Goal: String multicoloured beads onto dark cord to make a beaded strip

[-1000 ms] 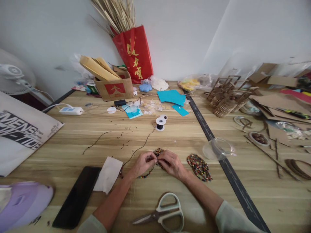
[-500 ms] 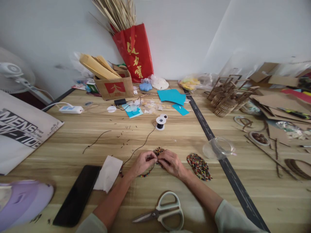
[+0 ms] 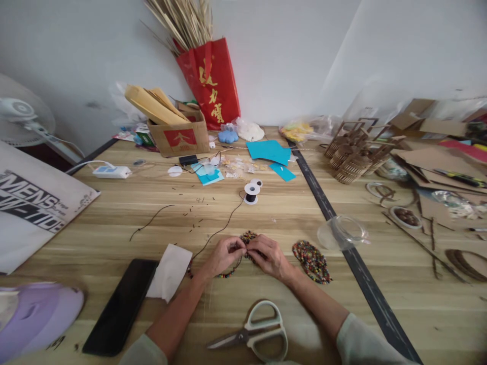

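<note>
Nothing has shifted since a second ago: my left hand [image 3: 223, 255] and right hand [image 3: 267, 256] stay pinched together on the beaded strand [image 3: 248, 238] at the counter's [image 3: 114, 223] near middle, scissors [image 3: 254, 334] nearer me.

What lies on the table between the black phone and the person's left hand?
In the head view, a white tissue lies on the table between the black phone and the left hand.

You've got multicoloured beads [image 3: 312, 259], black thread on a white spool [image 3: 251, 193], teal paper [image 3: 269, 151], red bag [image 3: 211, 81] with gold lettering, black phone [image 3: 119, 306], pale-green scissor handles [image 3: 266, 328].
</note>
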Motion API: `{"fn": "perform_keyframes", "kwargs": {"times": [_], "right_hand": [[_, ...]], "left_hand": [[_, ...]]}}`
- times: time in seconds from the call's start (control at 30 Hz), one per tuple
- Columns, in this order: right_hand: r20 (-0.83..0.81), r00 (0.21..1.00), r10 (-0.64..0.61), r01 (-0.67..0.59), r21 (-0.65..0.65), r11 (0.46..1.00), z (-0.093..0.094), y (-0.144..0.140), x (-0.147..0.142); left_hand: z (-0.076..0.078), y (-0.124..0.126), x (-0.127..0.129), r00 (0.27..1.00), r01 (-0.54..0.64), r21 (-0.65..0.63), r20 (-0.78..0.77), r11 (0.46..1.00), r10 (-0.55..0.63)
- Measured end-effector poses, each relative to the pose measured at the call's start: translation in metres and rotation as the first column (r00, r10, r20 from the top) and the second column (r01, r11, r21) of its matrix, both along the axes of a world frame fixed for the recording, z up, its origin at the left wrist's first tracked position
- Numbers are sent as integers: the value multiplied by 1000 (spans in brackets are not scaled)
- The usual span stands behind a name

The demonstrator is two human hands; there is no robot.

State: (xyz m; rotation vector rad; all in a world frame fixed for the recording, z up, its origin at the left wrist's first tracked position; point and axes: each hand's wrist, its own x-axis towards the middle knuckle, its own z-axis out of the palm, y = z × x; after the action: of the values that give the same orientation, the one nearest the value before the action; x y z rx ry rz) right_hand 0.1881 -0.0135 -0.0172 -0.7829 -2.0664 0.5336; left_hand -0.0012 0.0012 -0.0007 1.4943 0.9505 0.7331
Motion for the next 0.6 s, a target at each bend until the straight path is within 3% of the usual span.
{"fn": "perform_keyframes", "kwargs": {"times": [0.6], "right_hand": [[-39, 999, 14, -15, -9, 1000, 2, 0, 0]], "left_hand": [[-4, 1, -1, 999, -8, 16, -32, 1000, 8]]}}
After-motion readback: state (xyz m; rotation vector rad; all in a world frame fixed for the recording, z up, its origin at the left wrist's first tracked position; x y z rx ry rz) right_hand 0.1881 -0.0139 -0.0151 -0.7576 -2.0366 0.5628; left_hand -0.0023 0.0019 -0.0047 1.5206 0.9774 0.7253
